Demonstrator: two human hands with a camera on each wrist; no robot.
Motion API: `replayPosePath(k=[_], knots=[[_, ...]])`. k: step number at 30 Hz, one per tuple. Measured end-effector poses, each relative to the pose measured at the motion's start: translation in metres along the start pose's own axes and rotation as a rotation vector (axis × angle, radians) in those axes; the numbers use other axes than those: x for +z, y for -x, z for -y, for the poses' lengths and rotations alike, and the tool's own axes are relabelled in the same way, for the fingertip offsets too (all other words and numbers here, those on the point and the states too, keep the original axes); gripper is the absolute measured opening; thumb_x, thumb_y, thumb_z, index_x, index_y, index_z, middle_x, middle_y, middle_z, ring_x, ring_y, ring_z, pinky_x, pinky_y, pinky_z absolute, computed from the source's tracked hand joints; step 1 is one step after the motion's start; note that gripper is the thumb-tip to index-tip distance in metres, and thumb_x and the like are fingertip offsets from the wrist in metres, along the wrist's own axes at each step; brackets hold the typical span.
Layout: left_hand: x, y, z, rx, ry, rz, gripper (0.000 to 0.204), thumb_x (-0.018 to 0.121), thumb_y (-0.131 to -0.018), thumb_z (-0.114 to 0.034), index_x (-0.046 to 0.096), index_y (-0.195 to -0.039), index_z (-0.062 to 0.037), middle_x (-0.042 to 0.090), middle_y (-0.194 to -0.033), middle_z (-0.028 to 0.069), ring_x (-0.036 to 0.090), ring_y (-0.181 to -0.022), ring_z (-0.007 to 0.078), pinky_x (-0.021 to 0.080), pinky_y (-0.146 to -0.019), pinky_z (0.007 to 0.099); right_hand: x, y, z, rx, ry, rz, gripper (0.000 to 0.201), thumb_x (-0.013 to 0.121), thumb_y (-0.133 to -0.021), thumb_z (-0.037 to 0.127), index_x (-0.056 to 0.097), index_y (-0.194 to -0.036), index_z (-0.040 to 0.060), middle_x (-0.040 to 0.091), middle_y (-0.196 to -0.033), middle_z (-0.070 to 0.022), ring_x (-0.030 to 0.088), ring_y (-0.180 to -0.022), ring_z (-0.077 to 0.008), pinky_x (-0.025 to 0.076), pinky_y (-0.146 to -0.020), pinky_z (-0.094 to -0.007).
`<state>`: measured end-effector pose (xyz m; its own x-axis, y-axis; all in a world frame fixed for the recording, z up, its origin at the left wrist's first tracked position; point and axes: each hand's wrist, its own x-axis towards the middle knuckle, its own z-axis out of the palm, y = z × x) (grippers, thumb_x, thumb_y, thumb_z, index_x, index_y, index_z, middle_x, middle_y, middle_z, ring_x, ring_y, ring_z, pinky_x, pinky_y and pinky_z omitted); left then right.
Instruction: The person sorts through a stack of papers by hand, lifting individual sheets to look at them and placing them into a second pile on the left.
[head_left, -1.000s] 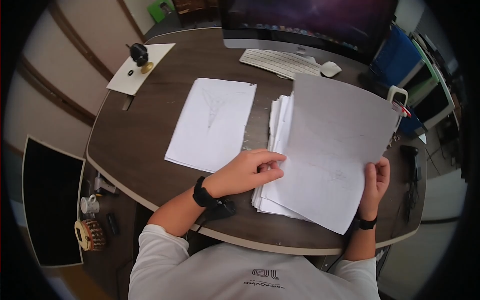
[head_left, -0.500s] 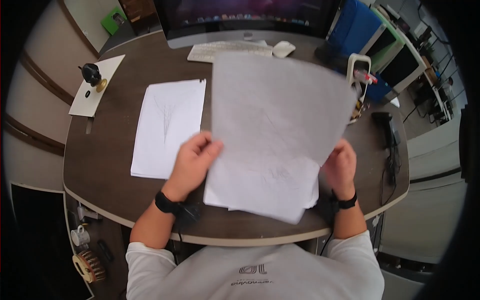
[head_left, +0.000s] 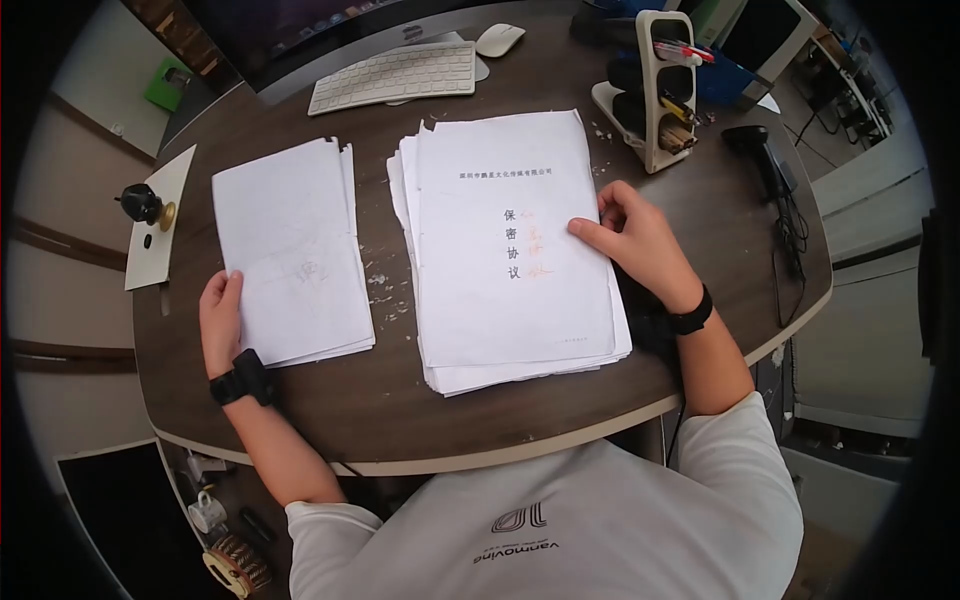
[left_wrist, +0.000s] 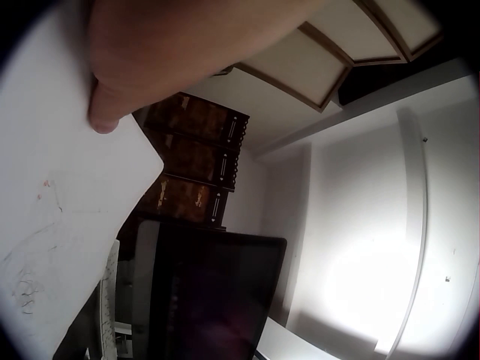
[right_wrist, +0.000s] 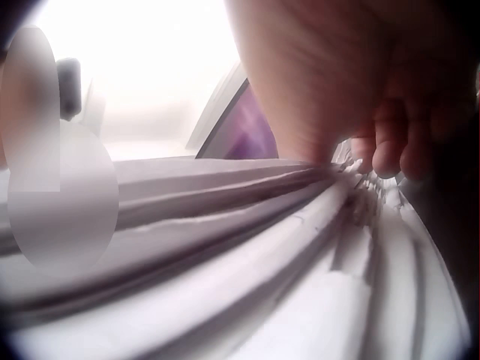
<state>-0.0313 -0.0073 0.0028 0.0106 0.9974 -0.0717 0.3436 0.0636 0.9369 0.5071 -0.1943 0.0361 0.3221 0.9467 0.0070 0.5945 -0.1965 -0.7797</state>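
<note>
On the left of the desk, a sheet of paper (head_left: pixel 285 240) with a faint pencil sketch lies over a small pile. My left hand (head_left: pixel 220 312) pinches its left edge, thumb on top; the left wrist view shows the thumb (left_wrist: pixel 105 116) against the white sheet. To the right is a thicker stack of papers (head_left: pixel 470 320), topped by a page printed with large Chinese characters and orange marks. My right hand (head_left: pixel 645 245) grips this stack's right edge, thumb on the top page. In the right wrist view, curled fingers (right_wrist: pixel 390 142) are at the layered page edges.
A white keyboard (head_left: pixel 395 80) and mouse (head_left: pixel 500 40) lie behind the papers, below a monitor (head_left: pixel 300 35). At the back right stands a pen holder (head_left: pixel 650 100), with a black handheld device (head_left: pixel 760 160) and its cable nearby. Paper scraps (head_left: pixel 395 290) dot the desk between the piles.
The sketched sheet has gone from the right stack to the left pile in my left hand, uncovering the printed page. My right hand has moved onto the right stack's edge. The head view has shifted.
</note>
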Motion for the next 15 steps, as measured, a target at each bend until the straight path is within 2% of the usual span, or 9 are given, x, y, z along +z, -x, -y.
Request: replayPosePath(k=[8,11,13,14,15], knots=[[0.01,0.0,-0.001,-0.006,-0.099,-0.006,0.024,0.059,-0.106,-0.017,0.066,-0.109,0.0055,0.066,-0.094,-0.0001,0.055,-0.084,0.0059,0.046,-0.077,0.0231,0.002,0.001,-0.003,-0.05,-0.045,-0.012,0.042,0.085,-0.085,0.034,0.062,-0.093,0.0,0.059,-0.071,-0.0034,0.054,-0.064,-0.0115,0.045,-0.059,-0.0287],[0.011,0.001,-0.002,0.068,-0.134,-0.001,0.025,0.064,-0.103,-0.018,0.066,-0.109,0.0058,0.067,-0.094,0.001,0.056,-0.084,0.0068,0.047,-0.076,0.024,0.001,0.001,-0.003,-0.06,-0.054,-0.009,0.041,0.085,-0.085,0.033,0.063,-0.094,-0.0008,0.06,-0.072,-0.0042,0.054,-0.066,-0.0119,0.046,-0.06,-0.029],[0.01,0.007,-0.012,0.03,-0.37,-0.108,0.03,0.069,-0.099,-0.021,0.067,-0.115,0.0053,0.068,-0.094,0.0054,0.059,-0.083,0.0105,0.049,-0.075,0.0272,0.001,0.001,-0.002,-0.055,-0.062,-0.008,0.041,0.084,-0.085,0.033,0.063,-0.095,-0.0012,0.06,-0.073,-0.0046,0.055,-0.066,-0.0121,0.046,-0.061,-0.0291],[0.009,0.011,-0.014,0.032,-0.368,-0.1,0.03,0.069,-0.099,-0.021,0.067,-0.115,0.0053,0.068,-0.094,0.0054,0.059,-0.083,0.0105,0.049,-0.075,0.0272,0.001,0.001,0.0,-0.058,-0.059,-0.013,0.04,0.084,-0.086,0.031,0.064,-0.097,-0.002,0.061,-0.074,-0.005,0.055,-0.067,-0.0123,0.047,-0.061,-0.0292],[0.007,0.015,-0.016,0.126,-0.516,-0.234,0.033,0.07,-0.097,-0.022,0.067,-0.118,0.0045,0.069,-0.096,0.0081,0.061,-0.084,0.0125,0.051,-0.076,0.0286,0.0,0.002,0.001,-0.061,-0.056,-0.018,0.04,0.083,-0.086,0.03,0.065,-0.099,-0.0027,0.061,-0.075,-0.0053,0.055,-0.068,-0.0125,0.047,-0.062,-0.0292]])
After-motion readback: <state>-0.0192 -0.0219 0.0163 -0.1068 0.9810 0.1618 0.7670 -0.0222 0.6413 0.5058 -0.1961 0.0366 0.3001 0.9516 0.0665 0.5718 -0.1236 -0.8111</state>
